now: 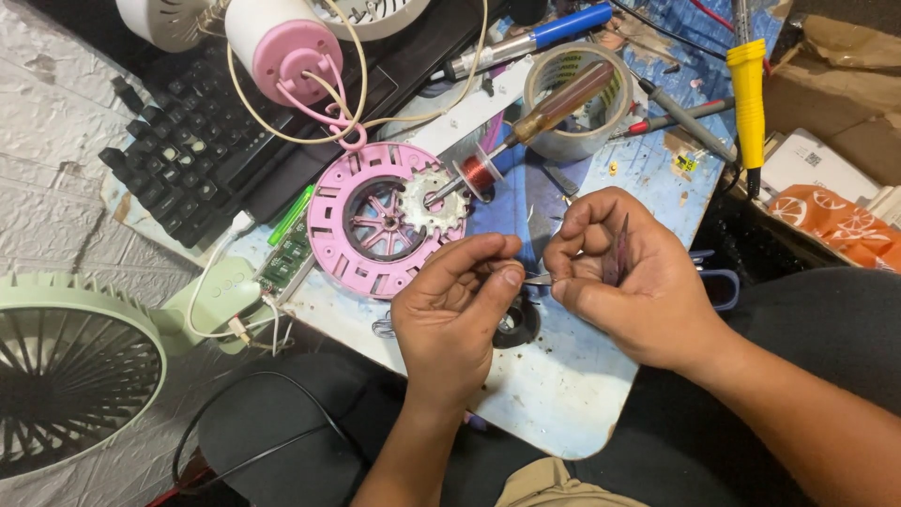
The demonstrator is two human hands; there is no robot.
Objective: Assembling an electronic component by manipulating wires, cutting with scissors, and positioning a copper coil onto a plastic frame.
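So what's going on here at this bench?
A person sits with a small board on their lap, both hands meeting over it. The left hand and right hand pinch a small metal part between the fingertips; what it is can't be told. The right hand also holds a thin dark tool. Just beyond lie a pink round fan part, a spool of copper wire, a screwdriver and a roll of tape.

1 head camera, looking steeply down, close over lap board (563,394)
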